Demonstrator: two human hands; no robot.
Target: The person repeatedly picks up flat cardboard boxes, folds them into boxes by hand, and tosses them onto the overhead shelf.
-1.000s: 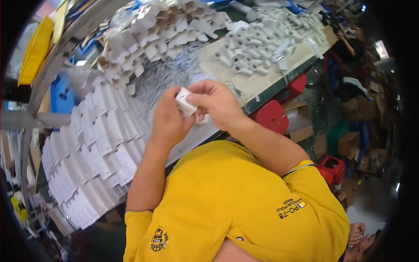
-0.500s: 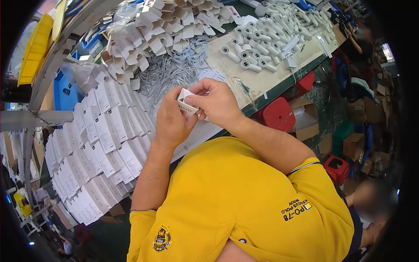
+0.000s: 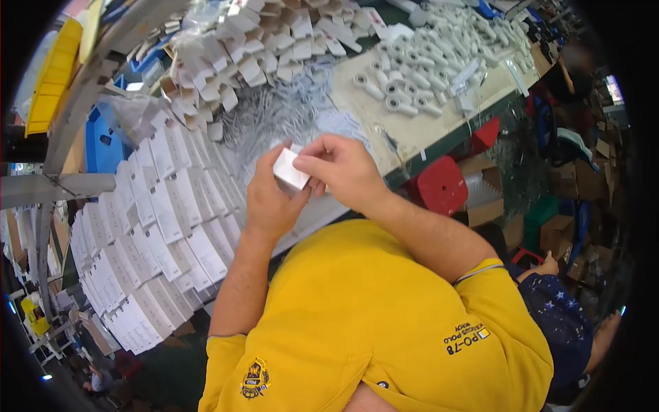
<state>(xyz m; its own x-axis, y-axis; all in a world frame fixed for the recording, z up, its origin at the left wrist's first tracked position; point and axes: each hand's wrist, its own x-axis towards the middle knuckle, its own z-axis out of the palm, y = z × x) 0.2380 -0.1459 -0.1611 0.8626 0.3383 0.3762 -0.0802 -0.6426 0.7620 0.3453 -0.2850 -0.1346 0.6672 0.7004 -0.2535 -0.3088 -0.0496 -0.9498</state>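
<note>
A small white carton (image 3: 291,171) is held between both hands in front of my chest, its end facing up toward me. My left hand (image 3: 271,196) wraps round its left side and underside. With thumb and fingers, my right hand (image 3: 340,168) grips the carton's right edge; the end flap looks folded down flat. Just beyond the hands lies a heap of grey cables (image 3: 274,113). Stacked rows of white cartons (image 3: 161,209) stand close to the left of my left hand.
Loose open white cartons (image 3: 254,44) pile up at the back. White cylindrical devices with dark round ends (image 3: 412,79) crowd the table's right part. A red stool (image 3: 438,185) stands beyond the table edge. A metal post (image 3: 62,185) is at the left. Another person (image 3: 559,312) is at the right.
The carton's open end has been closed, and a flat white face now shows. My hands stay in nearly the same place. A person at the right has moved closer.
</note>
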